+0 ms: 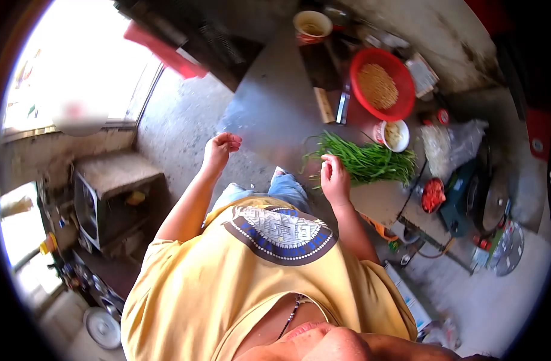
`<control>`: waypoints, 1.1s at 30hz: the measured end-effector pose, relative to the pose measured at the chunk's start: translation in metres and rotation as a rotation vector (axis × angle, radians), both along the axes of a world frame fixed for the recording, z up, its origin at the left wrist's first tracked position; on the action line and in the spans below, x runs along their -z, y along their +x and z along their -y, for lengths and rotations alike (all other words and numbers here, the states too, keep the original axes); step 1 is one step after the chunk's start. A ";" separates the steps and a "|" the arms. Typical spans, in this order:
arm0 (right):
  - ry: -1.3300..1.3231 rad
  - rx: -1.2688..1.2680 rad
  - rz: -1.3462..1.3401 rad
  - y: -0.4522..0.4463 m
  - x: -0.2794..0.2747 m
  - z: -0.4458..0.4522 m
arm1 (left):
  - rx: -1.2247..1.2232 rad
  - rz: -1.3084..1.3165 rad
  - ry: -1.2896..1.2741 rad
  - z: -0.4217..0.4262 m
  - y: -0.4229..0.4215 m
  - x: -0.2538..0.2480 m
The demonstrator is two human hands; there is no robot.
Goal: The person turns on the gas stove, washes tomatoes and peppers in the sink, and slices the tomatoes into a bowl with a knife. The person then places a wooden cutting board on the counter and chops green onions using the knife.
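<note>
A bunch of long green leaves like garlic chives (368, 157) lies along the near side of the grey table (266, 99). My right hand (334, 174) is at the near edge of the bunch, fingers curled in; whether it touches the leaves I cannot tell. Off to the left, my left hand (221, 150) hovers by the table's edge, its fingers bent together. Anything inside either hand is too small or hidden to make out. Behind the greens stands a white tub (397, 136) with pale pieces in it.
Farther back are a red basin (380, 84) of tan beans or nuts, a wooden-handled cleaver (323, 103), a metal-handled knife (342, 105) and a paper tub (312, 27). On the right are a clear plastic bag (456, 144) and a bowl of red pieces (433, 195). A boxy cabinet (116, 192) stands left.
</note>
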State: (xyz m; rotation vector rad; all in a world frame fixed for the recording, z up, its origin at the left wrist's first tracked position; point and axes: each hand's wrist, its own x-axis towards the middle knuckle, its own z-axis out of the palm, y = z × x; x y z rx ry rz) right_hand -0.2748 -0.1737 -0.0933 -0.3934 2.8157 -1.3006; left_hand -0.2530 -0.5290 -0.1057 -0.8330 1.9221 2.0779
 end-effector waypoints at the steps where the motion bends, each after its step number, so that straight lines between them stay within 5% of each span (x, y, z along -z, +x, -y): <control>1: 0.014 -0.064 0.015 0.006 0.004 0.017 | -0.029 -0.009 0.008 0.019 0.016 0.009; 6: 0.057 -0.369 0.136 0.052 0.026 0.111 | -0.308 0.036 0.112 0.093 0.109 0.018; 11: 0.276 -0.564 0.202 0.092 0.053 0.201 | -0.567 0.164 -0.060 0.179 0.247 0.044; 18: 0.448 -0.004 0.708 0.054 0.200 0.243 | -0.942 0.358 -0.094 0.243 0.454 0.058; 23: 0.278 0.269 0.820 -0.005 0.263 0.260 | -1.053 0.530 -0.043 0.202 0.563 0.080; 27: 0.088 0.278 0.850 -0.050 0.390 0.237 | -1.077 0.660 0.012 0.154 0.598 0.086; 30: -0.304 0.445 1.003 -0.059 0.386 0.253 | -1.017 0.772 0.041 0.138 0.576 0.086; 31: -0.195 0.386 0.866 -0.065 0.427 0.235 | -0.980 0.767 0.056 0.136 0.566 0.085; 33: -0.059 0.359 0.855 -0.050 0.390 0.256 | -0.919 0.719 0.082 0.133 0.548 0.091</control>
